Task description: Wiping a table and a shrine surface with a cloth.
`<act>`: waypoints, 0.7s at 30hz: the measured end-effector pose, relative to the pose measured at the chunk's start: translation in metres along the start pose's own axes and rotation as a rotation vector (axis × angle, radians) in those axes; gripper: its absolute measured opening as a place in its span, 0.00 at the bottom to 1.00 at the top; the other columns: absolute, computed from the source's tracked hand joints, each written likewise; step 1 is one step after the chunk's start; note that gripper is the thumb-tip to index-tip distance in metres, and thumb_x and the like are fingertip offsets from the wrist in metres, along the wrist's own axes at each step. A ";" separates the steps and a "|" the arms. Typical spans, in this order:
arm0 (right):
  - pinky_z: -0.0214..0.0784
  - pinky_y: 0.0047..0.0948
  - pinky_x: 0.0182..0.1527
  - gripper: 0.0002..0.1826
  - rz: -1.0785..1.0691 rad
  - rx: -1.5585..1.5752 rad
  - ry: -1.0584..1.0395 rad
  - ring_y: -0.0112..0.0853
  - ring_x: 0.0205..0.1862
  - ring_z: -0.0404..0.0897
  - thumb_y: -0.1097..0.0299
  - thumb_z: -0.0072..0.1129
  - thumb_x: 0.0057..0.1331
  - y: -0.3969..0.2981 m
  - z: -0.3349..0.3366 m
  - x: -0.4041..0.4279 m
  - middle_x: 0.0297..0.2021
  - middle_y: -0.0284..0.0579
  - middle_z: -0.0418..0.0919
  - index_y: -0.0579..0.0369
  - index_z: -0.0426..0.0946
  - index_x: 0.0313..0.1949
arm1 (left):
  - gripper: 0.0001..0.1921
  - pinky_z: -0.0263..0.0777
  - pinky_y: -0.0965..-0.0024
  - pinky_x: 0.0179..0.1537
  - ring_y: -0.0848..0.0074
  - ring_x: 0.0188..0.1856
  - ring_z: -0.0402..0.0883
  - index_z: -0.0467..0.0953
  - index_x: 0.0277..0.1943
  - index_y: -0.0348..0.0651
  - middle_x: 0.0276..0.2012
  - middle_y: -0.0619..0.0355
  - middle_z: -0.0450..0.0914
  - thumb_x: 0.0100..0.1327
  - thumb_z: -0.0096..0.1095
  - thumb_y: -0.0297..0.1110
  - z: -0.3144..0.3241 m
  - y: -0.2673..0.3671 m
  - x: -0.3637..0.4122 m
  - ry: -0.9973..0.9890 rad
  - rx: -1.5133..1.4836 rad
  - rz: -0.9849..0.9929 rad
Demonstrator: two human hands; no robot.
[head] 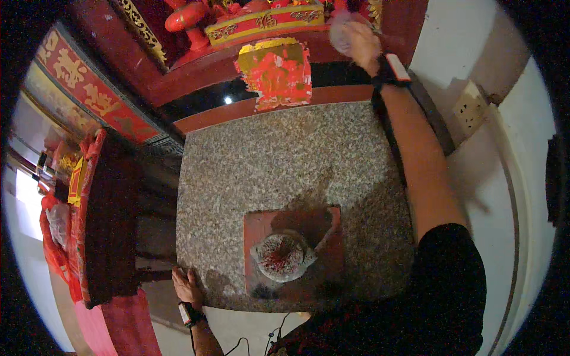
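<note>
My right hand (365,46) reaches far forward to the red altar shelf and holds a pale, greyish thing (340,33). Motion blur hides what exactly it is. My left hand (188,288) rests on the left edge of a speckled granite tabletop (231,164), near its front corner, holding nothing. Between my arms, close to my body, an incense burner (282,258) filled with ash and red incense stubs sits on a reddish square board (256,227).
A gold-trimmed altar box (267,22) and a red rounded vessel (182,18) stand at the back. Torn red paper (280,75) hangs below. At left is a dark side table (111,213) bearing red bags; at right, a wall socket (467,109).
</note>
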State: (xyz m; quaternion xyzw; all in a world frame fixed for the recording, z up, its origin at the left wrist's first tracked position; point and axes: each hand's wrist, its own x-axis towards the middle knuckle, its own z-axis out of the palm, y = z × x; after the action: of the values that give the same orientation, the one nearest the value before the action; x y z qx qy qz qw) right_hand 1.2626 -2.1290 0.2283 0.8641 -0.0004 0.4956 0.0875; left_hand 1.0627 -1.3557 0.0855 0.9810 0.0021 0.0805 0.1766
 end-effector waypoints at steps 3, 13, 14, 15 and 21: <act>0.63 0.42 0.56 0.27 0.062 -0.009 0.260 0.47 0.56 0.67 0.78 0.52 0.51 -0.011 -0.036 -0.017 0.53 0.49 0.70 0.49 0.70 0.54 | 0.30 0.62 0.51 0.50 0.43 0.52 0.67 0.57 0.60 0.33 0.52 0.35 0.66 0.64 0.48 0.48 0.005 -0.009 0.001 0.057 0.023 0.020; 0.54 0.48 0.61 0.26 0.620 -0.019 0.161 0.60 0.58 0.60 0.75 0.46 0.60 -0.063 0.016 -0.118 0.56 0.68 0.60 0.65 0.59 0.59 | 0.29 0.62 0.53 0.51 0.45 0.53 0.67 0.58 0.59 0.34 0.54 0.37 0.66 0.63 0.50 0.48 0.015 -0.022 0.002 0.054 -0.035 0.039; 0.53 0.48 0.61 0.27 0.535 -0.331 0.066 0.61 0.58 0.60 0.73 0.48 0.60 -0.061 0.027 -0.137 0.57 0.70 0.59 0.66 0.58 0.59 | 0.29 0.62 0.53 0.51 0.45 0.53 0.67 0.58 0.59 0.34 0.54 0.37 0.66 0.63 0.50 0.48 0.015 -0.019 0.004 0.048 -0.031 0.038; 0.46 0.47 0.66 0.29 0.644 -0.285 -0.087 0.54 0.64 0.55 0.67 0.39 0.64 -0.064 0.032 -0.146 0.60 0.64 0.59 0.56 0.50 0.65 | 0.29 0.62 0.52 0.51 0.44 0.53 0.67 0.58 0.59 0.34 0.53 0.36 0.66 0.63 0.50 0.47 0.014 -0.015 0.003 0.059 0.017 0.024; 0.59 0.38 0.58 0.25 0.551 -0.005 -0.656 0.45 0.55 0.68 0.66 0.49 0.57 -0.003 0.044 -0.177 0.55 0.54 0.68 0.54 0.66 0.56 | 0.29 0.62 0.50 0.49 0.42 0.51 0.68 0.59 0.58 0.35 0.51 0.35 0.67 0.63 0.51 0.48 0.034 -0.017 0.022 0.066 0.053 0.059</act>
State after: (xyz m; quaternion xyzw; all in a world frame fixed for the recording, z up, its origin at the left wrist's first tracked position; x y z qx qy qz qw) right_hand 1.2103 -2.1484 0.0546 0.9434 -0.2602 0.1994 -0.0507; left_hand 1.0901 -1.3509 0.0512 0.9818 -0.0191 0.1178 0.1479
